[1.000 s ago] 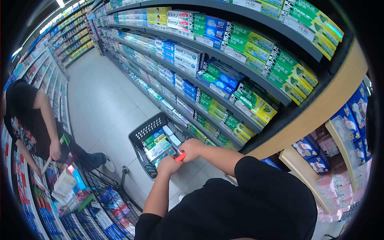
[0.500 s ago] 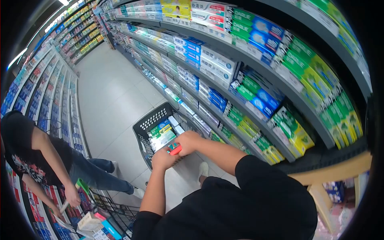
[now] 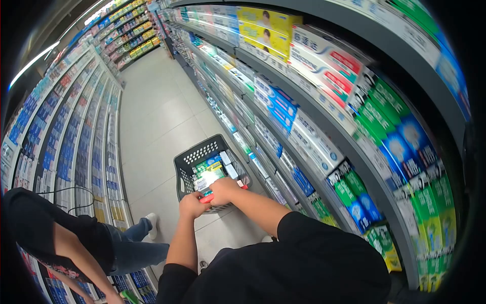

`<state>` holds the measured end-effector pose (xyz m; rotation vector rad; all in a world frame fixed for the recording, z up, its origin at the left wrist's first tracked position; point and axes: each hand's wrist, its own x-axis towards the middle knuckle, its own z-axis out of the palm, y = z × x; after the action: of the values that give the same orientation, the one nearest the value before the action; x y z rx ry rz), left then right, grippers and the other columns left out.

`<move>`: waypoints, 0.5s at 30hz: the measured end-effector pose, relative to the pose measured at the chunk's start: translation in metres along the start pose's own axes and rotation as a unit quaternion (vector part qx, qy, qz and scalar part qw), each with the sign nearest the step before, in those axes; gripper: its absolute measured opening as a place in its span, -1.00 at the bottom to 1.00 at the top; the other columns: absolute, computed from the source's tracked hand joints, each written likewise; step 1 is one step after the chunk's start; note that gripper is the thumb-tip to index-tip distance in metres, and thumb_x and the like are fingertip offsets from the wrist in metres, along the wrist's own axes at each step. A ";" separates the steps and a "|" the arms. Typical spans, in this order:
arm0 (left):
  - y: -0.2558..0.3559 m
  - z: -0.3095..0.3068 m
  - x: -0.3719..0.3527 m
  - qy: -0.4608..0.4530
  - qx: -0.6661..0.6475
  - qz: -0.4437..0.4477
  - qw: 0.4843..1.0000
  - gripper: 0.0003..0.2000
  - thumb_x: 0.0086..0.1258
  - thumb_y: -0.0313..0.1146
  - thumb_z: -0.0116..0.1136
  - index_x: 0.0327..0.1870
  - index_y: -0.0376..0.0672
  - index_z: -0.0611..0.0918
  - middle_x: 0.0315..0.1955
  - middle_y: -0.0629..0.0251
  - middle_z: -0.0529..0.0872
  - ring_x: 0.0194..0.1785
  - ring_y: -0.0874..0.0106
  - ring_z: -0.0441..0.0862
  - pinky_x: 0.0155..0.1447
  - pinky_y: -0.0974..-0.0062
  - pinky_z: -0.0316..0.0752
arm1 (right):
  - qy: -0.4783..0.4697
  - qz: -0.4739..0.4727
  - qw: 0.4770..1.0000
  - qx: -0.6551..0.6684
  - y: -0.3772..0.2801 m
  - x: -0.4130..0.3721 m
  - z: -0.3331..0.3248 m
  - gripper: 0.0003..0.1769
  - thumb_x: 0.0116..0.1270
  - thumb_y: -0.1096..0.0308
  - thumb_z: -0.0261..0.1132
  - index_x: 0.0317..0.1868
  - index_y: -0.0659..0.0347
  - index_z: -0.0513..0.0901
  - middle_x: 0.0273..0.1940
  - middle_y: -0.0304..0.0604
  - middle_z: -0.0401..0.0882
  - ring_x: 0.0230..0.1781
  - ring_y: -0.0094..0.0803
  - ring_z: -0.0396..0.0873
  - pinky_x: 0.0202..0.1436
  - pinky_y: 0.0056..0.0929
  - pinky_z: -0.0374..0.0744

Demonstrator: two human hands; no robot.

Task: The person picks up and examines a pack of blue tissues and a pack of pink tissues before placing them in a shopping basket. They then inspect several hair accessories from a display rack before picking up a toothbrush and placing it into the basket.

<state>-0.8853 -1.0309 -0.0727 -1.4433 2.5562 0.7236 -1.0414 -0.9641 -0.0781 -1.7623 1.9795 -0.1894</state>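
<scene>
Boxes point(image 3: 208, 172) in basket point(image 3: 198, 151); shelves point(image 3: 314, 126) right, person point(image 3: 66, 238) left

Pale tiled floor point(image 3: 152, 116) down the aisle, between two long runs of shelving. On it, near the foot of the right-hand shelves point(image 3: 304, 85), a black perforated basket point(image 3: 200, 151), upright, with flat green, white and blue boxes point(image 3: 210, 172) side by side inside. On the right-hand shelves, toothpaste cartons point(image 3: 385, 106) in tight rows: yellow, white-and-red, blue, green. On the left-hand shelves point(image 3: 81, 131), small blue and red packs. Close to their foot, a white shoe point(image 3: 151, 223) on the floor.
</scene>
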 end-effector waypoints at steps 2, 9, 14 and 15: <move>-0.001 -0.009 0.023 0.001 0.003 0.001 1.000 -0.50 -0.22 0.06 0.32 -0.24 -0.03 0.71 -0.46 0.22 0.73 -0.25 0.27 0.69 -0.11 0.38 0.55 | 0.005 -0.003 1.000 0.005 0.005 0.021 -0.008 -0.48 -0.13 -0.04 0.31 -0.20 0.14 0.66 -0.19 -0.01 0.65 -0.14 -0.09 0.61 -0.04 -0.21 0.56; -0.004 -0.047 0.108 -0.018 0.017 -0.007 1.000 -0.51 -0.22 0.01 0.29 -0.21 -0.01 0.71 -0.34 0.16 0.73 -0.18 0.24 0.68 -0.05 0.35 0.54 | 0.029 -0.021 0.998 0.046 0.024 0.102 -0.045 -0.47 -0.15 -0.07 0.35 -0.23 0.13 0.65 -0.21 0.00 0.65 -0.17 -0.08 0.61 -0.09 -0.21 0.56; -0.015 -0.071 0.181 -0.119 0.004 -0.012 0.993 -0.47 -0.17 0.09 0.25 -0.16 -0.01 0.71 -0.24 0.13 0.72 -0.11 0.24 0.67 0.01 0.36 0.52 | -0.006 -0.039 0.995 0.095 0.055 0.180 -0.048 -0.43 -0.25 -0.04 0.44 -0.22 0.13 0.63 -0.24 -0.04 0.65 -0.21 -0.12 0.62 -0.12 -0.27 0.56; -0.015 -0.076 0.193 -0.122 0.013 -0.010 0.992 -0.47 -0.15 0.11 0.24 -0.14 -0.01 0.71 -0.21 0.12 0.72 -0.09 0.24 0.66 0.02 0.36 0.51 | -0.008 -0.042 0.994 0.097 0.060 0.197 -0.052 -0.42 -0.27 -0.04 0.46 -0.23 0.13 0.63 -0.25 -0.04 0.65 -0.22 -0.14 0.62 -0.13 -0.28 0.56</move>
<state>-0.9665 -1.2220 -0.0744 -1.2841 2.3545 0.8058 -1.1289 -1.1548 -0.1079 -1.7171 1.8110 -0.3823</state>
